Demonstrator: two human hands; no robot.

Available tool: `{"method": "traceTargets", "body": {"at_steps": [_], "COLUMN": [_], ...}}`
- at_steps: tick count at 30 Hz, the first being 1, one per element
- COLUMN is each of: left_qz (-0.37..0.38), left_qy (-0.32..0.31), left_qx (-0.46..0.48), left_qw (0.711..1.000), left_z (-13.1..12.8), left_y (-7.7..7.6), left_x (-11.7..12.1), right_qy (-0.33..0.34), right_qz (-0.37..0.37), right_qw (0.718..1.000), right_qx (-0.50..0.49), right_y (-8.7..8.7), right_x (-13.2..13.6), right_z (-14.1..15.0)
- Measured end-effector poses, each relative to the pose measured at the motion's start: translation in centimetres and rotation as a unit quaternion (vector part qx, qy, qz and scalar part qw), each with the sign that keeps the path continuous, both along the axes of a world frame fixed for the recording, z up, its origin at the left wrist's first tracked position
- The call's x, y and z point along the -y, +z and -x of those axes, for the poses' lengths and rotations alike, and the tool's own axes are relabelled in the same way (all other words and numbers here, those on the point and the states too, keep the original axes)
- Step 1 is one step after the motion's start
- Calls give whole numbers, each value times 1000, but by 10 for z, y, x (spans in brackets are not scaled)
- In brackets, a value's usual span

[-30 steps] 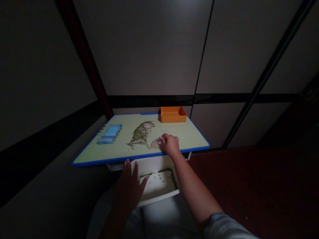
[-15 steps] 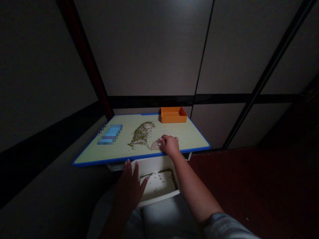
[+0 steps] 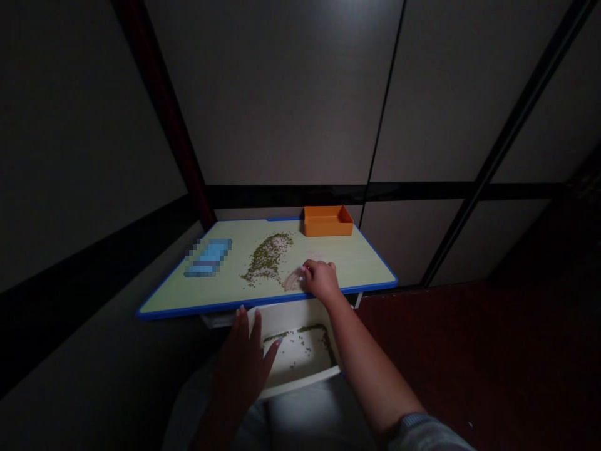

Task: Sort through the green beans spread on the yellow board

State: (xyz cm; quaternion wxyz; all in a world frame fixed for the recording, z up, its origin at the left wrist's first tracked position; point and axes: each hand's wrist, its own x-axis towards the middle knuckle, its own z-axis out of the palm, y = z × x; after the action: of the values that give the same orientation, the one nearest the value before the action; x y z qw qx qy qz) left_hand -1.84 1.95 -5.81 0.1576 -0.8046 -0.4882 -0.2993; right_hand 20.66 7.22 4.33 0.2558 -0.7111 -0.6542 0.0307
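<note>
Over the white bin (image 3: 300, 382) at the table's front edge, my left hand (image 3: 246, 357) grips the left wall. Its thumb reaches inside and its other fingers are spread along the rim. Small green beans (image 3: 312, 327) lie along the bin's inner edges and on its floor. My right hand (image 3: 322, 279) is closed at the front of the tabletop, pinching a pale half-round piece (image 3: 292, 280) that looks like a see-through protractor. Left of it, a patch of green beans (image 3: 267, 257) is scattered over the table.
The pale green table (image 3: 347, 263) has a blue edge. An orange open box (image 3: 328, 227) stands at its back right. A blurred-out blue object (image 3: 209, 257) lies at the left. Dark-seamed panels (image 3: 291, 94) rise behind, with dark red floor (image 3: 446, 351) at the right.
The view has tilted slightly, so everything sits a little lower. Both hands keep nearly the same places, and the beans look almost unchanged.
</note>
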Motion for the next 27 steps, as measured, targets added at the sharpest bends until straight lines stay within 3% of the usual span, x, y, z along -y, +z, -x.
{"method": "traceTargets", "body": {"at_steps": [27], "left_qz": [17], "left_qy": [9], "left_qx": [-11], "left_qw": [1000], "left_z": [-2], "left_y": [5], "left_x": [0], "right_qy": [23], "right_qz": [16], "right_qw": [999], "right_qx": [-22], "right_y": [-6], "right_x": [-3], "right_z": [-3]}}
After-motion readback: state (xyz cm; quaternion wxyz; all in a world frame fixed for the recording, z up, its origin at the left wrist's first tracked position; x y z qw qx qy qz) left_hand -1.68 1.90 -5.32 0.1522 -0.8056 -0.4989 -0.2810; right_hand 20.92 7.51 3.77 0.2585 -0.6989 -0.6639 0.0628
